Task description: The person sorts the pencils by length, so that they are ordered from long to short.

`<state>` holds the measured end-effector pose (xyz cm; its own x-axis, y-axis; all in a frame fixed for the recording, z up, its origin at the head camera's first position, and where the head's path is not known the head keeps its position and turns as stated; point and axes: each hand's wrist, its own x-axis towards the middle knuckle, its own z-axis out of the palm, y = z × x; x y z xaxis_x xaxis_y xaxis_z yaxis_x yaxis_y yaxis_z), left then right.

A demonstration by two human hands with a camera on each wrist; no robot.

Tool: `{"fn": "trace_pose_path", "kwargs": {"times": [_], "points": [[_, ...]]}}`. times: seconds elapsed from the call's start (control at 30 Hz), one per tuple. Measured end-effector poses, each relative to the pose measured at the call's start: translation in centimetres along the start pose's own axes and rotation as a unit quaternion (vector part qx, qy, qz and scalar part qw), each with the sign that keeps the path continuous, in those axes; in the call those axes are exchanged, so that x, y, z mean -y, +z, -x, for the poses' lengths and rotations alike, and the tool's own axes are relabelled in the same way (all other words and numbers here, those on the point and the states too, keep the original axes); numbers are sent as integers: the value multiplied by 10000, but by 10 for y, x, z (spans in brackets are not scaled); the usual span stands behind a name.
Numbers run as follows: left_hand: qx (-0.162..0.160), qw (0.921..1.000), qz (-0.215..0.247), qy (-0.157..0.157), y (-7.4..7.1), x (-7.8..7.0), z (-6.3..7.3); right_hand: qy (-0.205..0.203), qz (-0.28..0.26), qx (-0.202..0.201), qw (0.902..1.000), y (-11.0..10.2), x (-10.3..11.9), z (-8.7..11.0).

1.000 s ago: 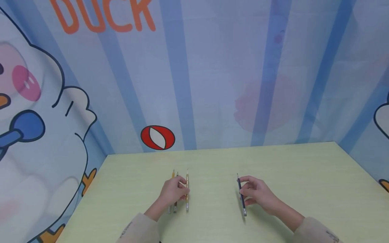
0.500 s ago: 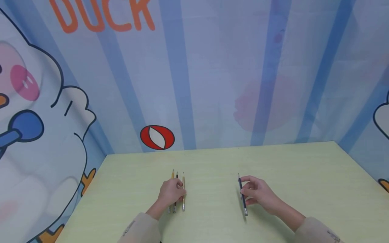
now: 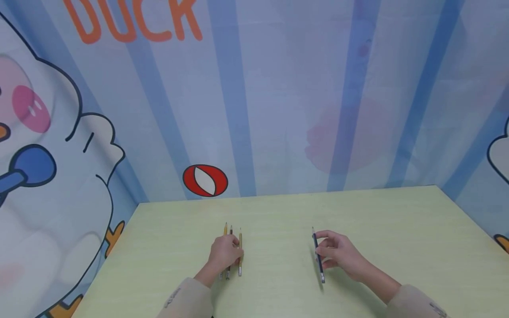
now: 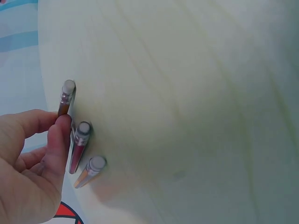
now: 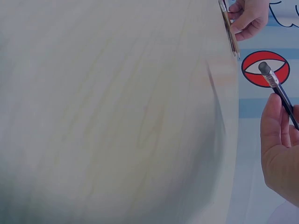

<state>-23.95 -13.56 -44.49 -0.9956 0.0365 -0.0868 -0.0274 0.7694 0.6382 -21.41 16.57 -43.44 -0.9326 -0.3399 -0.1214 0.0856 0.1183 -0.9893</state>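
In the head view, my left hand (image 3: 225,254) pinches a gold-yellow pencil (image 3: 240,267) between thumb and fingers, its point facing away from me. Just left of it lie a dark pencil (image 3: 228,273) and an orange-yellow pencil (image 3: 225,229), both partly hidden by the hand. The left wrist view shows the eraser ends of the held pencil (image 4: 66,99), the dark reddish pencil (image 4: 79,148) and the orange-yellow pencil (image 4: 91,170) in a row. My right hand (image 3: 338,252) holds a dark blue pencil (image 3: 319,260) tilted above the table, eraser end toward me.
A pale yellow-green table (image 3: 278,221) lies beneath both hands. Behind it hangs a blue striped backdrop (image 3: 278,110) printed with cartoon ducks, lettering and a red and white ball (image 3: 205,180).
My left hand has brought the gold-yellow pencil leftward, nearer the two lying pencils. My right hand stays almost still with the dark blue pencil.
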Motion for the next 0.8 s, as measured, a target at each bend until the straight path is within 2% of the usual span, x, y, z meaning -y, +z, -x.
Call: {"fn": "trace_pose_path", "kwargs": {"times": [0.23, 0.47, 0.7, 0.8], "points": [[-71, 9998, -92, 178, 3, 2, -2, 16, 34, -20, 10000, 0, 1, 1], [-89, 9972, -553, 501, 5, 3, -3, 40, -2, -19, 10000, -2, 0, 1], [92, 9931, -1073, 464, 1, 3, -4, 75, 40, -27, 10000, -2, 0, 1], [95, 9921, -1112, 574, -1, 6, -4, 76, 32, -11, 10000, -2, 0, 1]]}}
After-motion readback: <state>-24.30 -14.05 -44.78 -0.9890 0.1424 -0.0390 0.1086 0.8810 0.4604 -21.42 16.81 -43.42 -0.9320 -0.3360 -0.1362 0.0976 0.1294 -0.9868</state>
